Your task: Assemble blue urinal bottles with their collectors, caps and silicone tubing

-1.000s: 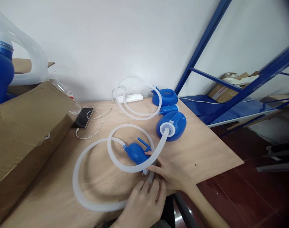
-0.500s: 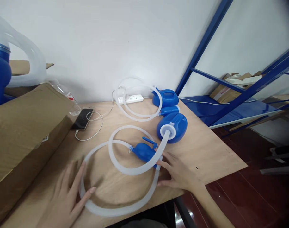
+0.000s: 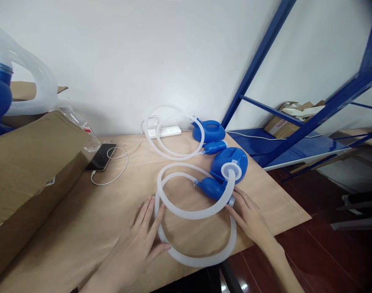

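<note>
A long translucent corrugated hose [image 3: 201, 260] lies in loops on the wooden table, one end entering the white cap of a large blue plastic bottle [image 3: 224, 156]. Beside that bottle lies a smaller blue funnel-like piece [image 3: 212, 188] with a pale end, joined to the thin end of the hose. My left hand [image 3: 137, 240] rests open against the left side of the loop, fingers spread. My right hand [image 3: 248, 213] is at the pale end of the blue piece, fingers stretched and apart, touching it; the hose hides part of this contact.
Behind lies a second blue bottle [image 3: 213, 131] with its looped hose and blue piece. A power strip [image 3: 164, 132], a phone [image 3: 103, 156] on a cable and a clear bottle [image 3: 82, 126] are near the wall. A cardboard box [image 3: 36, 162] stands left; a blue rack [image 3: 262, 57] right.
The hose loop and the small blue piece have slid right, closer to the large bottle, and both my hands have moved right with them. The large bottle has shifted slightly right. The view has turned a little.
</note>
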### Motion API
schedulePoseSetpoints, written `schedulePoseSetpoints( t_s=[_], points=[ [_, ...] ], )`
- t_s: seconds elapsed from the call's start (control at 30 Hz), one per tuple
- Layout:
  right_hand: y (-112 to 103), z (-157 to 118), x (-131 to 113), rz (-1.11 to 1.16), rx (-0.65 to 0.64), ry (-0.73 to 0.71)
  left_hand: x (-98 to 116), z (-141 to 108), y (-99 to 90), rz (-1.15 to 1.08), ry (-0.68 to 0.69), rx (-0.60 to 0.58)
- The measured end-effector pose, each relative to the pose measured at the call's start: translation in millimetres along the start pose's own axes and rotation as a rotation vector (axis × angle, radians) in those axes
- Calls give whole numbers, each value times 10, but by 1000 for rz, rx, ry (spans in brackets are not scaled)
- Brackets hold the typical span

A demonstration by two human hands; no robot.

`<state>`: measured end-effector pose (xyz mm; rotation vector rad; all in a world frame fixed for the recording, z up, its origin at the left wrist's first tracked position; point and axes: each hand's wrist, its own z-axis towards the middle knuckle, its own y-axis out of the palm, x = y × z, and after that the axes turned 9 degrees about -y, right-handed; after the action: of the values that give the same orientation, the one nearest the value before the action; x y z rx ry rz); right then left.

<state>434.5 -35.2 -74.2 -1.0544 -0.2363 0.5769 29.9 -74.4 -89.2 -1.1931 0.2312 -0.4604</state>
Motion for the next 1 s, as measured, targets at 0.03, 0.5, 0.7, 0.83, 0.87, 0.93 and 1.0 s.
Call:
schedulePoseSetpoints(
  t_s=[0.03,0.5,0.7,0.83,0.87,0.93,1.0],
  points=[
    [12,-24,41,-6,16,14,-2,65,50,3,10,-2],
    [-21,-266,1011,245,106,515,879,1171,620,113,-113,-117],
    [-98,-367,775,281,165,559,1354,1423,707,61,-164,-107],
    [-46,-514,551,144,25,394,1545,1662,706,60,-173,-187],
    [-8,-542,529,80,-17,330,1594,1709,682,59,-176,-225],
    [83,-582,544,-49,-64,230,1681,1775,599,38,-179,-312],
    [168,-605,632,-131,-58,193,1709,1826,477,-4,-157,-384]
  ],
)
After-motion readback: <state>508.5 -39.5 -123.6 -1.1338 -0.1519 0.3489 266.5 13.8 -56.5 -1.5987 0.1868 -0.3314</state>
